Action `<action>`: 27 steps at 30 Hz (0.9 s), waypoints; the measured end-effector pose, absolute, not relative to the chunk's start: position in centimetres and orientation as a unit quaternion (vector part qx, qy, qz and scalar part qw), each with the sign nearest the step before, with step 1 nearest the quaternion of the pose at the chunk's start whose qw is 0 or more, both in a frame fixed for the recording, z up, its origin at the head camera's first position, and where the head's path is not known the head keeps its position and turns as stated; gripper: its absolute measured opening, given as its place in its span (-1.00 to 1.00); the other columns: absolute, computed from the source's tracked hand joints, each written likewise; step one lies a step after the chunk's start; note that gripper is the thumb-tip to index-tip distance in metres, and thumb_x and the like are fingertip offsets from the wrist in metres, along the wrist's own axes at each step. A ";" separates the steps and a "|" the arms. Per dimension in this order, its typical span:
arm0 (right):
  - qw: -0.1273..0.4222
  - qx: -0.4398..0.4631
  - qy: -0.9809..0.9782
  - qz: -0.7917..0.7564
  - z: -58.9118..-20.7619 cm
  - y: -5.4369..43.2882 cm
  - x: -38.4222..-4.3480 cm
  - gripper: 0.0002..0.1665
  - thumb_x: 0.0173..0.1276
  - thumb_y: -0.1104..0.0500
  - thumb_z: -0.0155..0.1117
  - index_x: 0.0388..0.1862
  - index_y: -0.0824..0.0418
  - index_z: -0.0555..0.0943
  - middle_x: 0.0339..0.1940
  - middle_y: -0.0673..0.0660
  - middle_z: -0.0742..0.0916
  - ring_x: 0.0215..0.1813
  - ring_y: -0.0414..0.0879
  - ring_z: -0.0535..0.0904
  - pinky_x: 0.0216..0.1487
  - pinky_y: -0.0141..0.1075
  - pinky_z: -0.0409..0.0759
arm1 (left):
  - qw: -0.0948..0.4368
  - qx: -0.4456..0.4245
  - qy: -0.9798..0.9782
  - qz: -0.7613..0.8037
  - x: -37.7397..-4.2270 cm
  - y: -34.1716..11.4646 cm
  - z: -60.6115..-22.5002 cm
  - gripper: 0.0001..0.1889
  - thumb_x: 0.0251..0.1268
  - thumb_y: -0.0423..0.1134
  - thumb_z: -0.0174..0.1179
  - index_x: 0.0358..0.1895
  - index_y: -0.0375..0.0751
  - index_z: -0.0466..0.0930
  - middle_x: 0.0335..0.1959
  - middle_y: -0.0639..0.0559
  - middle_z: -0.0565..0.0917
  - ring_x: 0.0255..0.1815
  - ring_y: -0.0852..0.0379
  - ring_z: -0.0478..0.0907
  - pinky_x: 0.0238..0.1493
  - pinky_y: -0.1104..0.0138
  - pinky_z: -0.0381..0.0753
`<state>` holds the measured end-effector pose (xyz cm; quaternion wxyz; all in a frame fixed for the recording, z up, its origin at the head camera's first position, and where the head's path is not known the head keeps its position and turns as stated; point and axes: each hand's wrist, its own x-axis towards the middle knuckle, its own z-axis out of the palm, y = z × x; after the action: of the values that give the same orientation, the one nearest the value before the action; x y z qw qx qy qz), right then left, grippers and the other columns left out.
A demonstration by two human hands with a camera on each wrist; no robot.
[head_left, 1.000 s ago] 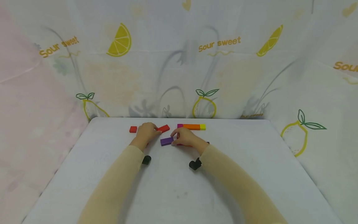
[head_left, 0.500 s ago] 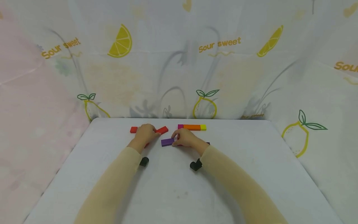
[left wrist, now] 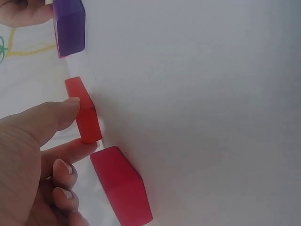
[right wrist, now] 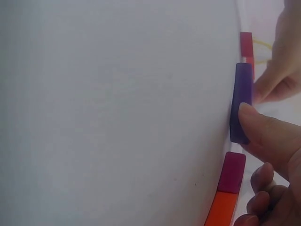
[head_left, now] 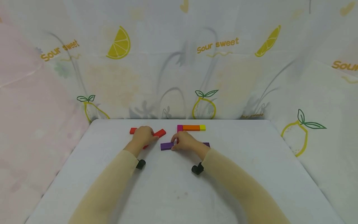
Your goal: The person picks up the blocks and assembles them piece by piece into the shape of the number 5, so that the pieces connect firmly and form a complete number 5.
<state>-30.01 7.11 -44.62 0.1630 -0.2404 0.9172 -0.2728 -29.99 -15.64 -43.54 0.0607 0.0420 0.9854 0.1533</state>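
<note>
My left hand (head_left: 143, 136) pinches an orange-red rectangular block (head_left: 160, 133) between thumb and index finger, the other fingers curled, as the left wrist view shows. Close to those fingers lies a red block (left wrist: 123, 188), mostly covered by the hand in the head view. With thumb and fingertip, my right hand (head_left: 184, 140) grips one end of a purple block (head_left: 167, 146). Beside that hand in the right wrist view are a magenta block (right wrist: 232, 172) and an orange block (right wrist: 221, 209), touching end to end.
A row of magenta, orange (head_left: 191, 128) and yellow (head_left: 202, 128) blocks lies at the back of the white table (head_left: 173, 180). Another red block (head_left: 133, 131) lies left of my left hand. A purple end (head_left: 206, 144) shows behind my right wrist.
My left hand has drawn the orange-red block a little left and towards me. My right hand and the purple block have shifted slightly towards me. Both grips stay the same.
</note>
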 end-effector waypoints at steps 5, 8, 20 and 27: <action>0.159 -0.251 0.915 -0.272 -44.5 7.3 -29.4 -0.65 0.23 0.08 0.54 -0.03 0.14 0.73 -0.43 0.01 0.63 -0.30 -0.11 0.50 -0.22 -0.32 0.49 | 0.054 0.058 0.986 0.143 -29.8 -15.9 -43.8 -0.63 0.25 -0.02 0.37 -0.12 -0.29 0.74 -0.31 -0.07 0.69 -0.24 -0.06 0.54 -0.07 0.09 0.52; 0.163 -0.253 0.914 -0.271 -44.4 7.6 -29.1 -0.65 0.23 0.08 0.53 -0.03 0.15 0.73 -0.40 -0.01 0.64 -0.25 -0.11 0.50 -0.17 -0.32 0.51 | 0.049 0.067 0.986 0.143 -29.6 -16.0 -43.9 -0.65 0.24 -0.02 0.37 -0.15 -0.29 0.75 -0.32 -0.06 0.70 -0.25 -0.06 0.54 -0.08 0.09 0.53; 0.160 -0.280 0.914 -0.245 -44.3 9.2 -28.3 -0.70 0.18 0.09 0.58 -0.14 0.14 0.74 -0.37 -0.03 0.63 -0.20 -0.13 0.48 -0.08 -0.30 0.49 | 0.049 0.093 0.985 0.140 -28.4 -16.3 -44.0 -0.68 0.20 -0.04 0.40 -0.23 -0.26 0.75 -0.39 -0.02 0.69 -0.28 -0.03 0.55 -0.08 0.09 0.56; 0.185 -0.262 0.913 -0.252 -44.1 10.6 -27.6 -0.69 0.19 0.05 0.57 -0.12 0.09 0.74 -0.29 -0.06 0.66 -0.15 -0.11 0.49 -0.03 -0.26 0.51 | 0.058 0.110 0.984 0.131 -27.4 -16.0 -44.0 -0.69 0.19 -0.04 0.43 -0.22 -0.26 0.76 -0.36 -0.02 0.70 -0.29 -0.01 0.57 -0.11 0.12 0.61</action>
<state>-27.61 10.56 -44.13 0.1850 -0.2619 0.9131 -0.2517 -27.35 -15.99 -43.95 0.0576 0.1101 0.9836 0.1308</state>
